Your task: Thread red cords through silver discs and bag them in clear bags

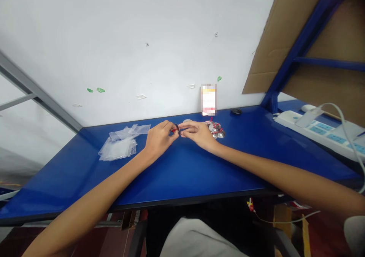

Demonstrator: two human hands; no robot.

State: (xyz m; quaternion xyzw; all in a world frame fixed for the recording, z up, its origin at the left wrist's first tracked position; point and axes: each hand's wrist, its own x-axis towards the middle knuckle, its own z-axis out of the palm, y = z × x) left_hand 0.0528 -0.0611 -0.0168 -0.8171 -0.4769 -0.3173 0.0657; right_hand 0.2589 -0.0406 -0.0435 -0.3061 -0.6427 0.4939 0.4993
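Observation:
Over the middle of the blue table, my left hand [161, 138] and my right hand [199, 134] meet at a small round metal disc [178, 129], seen almost edge-on. A bit of red cord shows between the left thumb and fingers. Both hands are closed in a pinch on the disc, one from each side. Just beyond the right hand lies a pile of shiny silver discs with red cords [219, 131], resembling small finger cymbals and partly hidden by that hand. Another pale round piece [187, 121] shows behind the fingers. Several clear plastic bags [119, 146] lie left of my left hand.
A phone with a blurred screen [209, 100] leans on the white wall at the back. To its right sits a small black object [236, 111]. A white power strip [319, 129] with a plugged-in cable occupies the right side, beside a blue metal frame [296, 48].

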